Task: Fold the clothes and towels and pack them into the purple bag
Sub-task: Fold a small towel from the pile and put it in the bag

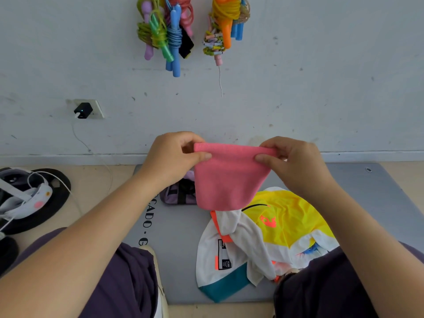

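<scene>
Soft pink nubby-textured towel (226,177) folded double, top corners pinched by left hand (174,157) and right hand (296,161), hanging above grey foam mat (181,228) (lettering partly readable, "CADO"), purple fabric bag (177,195) behind, slick yellow-white jersey (263,235) crumpled below.

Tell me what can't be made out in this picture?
Head view only:
- Purple bag: mostly hidden behind the pink towel and left hand; open or closed, cannot tell.
- Mat lettering: partly covered by the left forearm.
- Yellow-and-white jersey: lower edge hidden by the person's right leg.
- Jump ropes: tops cut off by the frame's upper edge.
</scene>
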The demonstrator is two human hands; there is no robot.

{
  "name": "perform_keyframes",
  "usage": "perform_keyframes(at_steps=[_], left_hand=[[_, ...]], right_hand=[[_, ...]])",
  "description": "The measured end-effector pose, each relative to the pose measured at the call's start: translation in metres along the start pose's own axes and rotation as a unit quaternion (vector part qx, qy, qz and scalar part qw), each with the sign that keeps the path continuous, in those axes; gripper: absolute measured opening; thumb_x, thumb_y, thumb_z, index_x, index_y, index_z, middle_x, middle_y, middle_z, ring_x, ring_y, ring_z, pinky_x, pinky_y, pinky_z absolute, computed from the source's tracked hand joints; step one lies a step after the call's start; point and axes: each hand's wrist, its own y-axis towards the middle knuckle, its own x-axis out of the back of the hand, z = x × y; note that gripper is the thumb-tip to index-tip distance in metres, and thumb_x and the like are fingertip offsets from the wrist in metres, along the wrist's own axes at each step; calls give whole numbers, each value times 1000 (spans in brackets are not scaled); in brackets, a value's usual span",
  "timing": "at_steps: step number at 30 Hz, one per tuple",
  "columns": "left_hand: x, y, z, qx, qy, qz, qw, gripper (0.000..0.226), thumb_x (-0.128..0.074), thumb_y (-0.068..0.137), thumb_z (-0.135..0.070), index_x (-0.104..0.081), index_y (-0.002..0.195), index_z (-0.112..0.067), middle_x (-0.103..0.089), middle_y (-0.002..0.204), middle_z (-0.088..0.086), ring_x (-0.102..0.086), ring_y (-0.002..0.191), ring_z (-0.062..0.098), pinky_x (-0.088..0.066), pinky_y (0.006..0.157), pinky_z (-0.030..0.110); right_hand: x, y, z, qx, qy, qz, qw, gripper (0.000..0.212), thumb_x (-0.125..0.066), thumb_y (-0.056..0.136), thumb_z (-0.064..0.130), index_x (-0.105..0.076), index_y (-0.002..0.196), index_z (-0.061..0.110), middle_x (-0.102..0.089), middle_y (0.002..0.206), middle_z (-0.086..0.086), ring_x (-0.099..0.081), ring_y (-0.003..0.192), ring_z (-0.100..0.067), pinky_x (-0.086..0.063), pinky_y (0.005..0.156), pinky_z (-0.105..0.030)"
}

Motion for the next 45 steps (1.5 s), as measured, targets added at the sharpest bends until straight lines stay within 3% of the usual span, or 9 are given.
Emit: perform_keyframes(at_steps=[9,15,20,25,28,31,38,41,45], left_hand=[[-3,-6,-19,136,-311,143,930,17,-66,87,-43,-73,83,-28,-71,82,-9,-66,74,9,-54,62,23],[-6,-11,-21,186,-382,213,880,28,-69,80,-21,-68,106,-12,-76,101,4,-73,88,14,-58,69,25],[-2,-4,-16,175,-336,95,921,47,-71,72,-37,-65,114,-16,-75,106,1,-72,94,13,-57,69,25],[-4,-2,-8,181,-241,8,953,78,-90,57,-48,-54,125,-33,-75,92,-2,-72,76,10,-54,56,27],[-2,-2,-3,99,-182,76,975,66,-89,57,-37,-60,115,-44,-70,104,-8,-68,94,8,-56,79,28],[-3,-1,0,28,-8,70,997,40,-87,69,-26,-66,102,-35,-69,97,-12,-61,80,-6,-47,69,10],[24,6,1,109,-81,85,987,49,-83,63,-55,-70,86,-15,-68,79,4,-62,66,9,-48,50,15],[14,5,-5,124,-64,-9,990,37,-79,75,-48,-58,84,-19,-63,72,1,-59,58,12,-44,43,20],[9,20,-27,240,-296,155,911,71,-68,68,-73,-65,106,-13,-76,96,11,-74,84,24,-57,59,31]], right_hand=[[-1,-1,2,-126,276,46,952,29,-47,100,39,-56,75,28,-41,61,15,-37,54,-4,-37,49,-24],[3,2,3,-147,426,35,892,22,-55,92,50,-62,90,28,-49,75,4,-43,65,-9,-37,57,-29],[5,-3,-4,-126,379,184,898,71,-66,90,19,-32,135,61,-71,95,-19,-65,85,-28,-55,82,-48],[-1,-2,-1,-118,375,119,912,27,-64,92,20,-60,116,32,-61,86,-9,-49,77,-24,-43,75,-45],[-2,-1,-2,-131,298,135,936,50,-82,71,21,-60,116,23,-68,105,-10,-66,87,-20,-56,82,-39],[0,1,-1,-69,112,116,984,35,-79,77,14,-64,109,16,-68,98,-11,-66,88,-27,-55,80,-41],[7,-1,6,-104,251,181,945,40,-57,88,48,-70,102,13,-65,86,-6,-61,77,-16,-56,76,-44],[-6,3,18,-66,182,48,980,32,-58,95,36,-62,89,5,-52,70,-4,-49,63,-18,-46,59,-42],[-27,10,48,45,73,4,996,24,-67,88,37,-59,95,15,-63,78,1,-60,70,-21,-51,64,-38]])
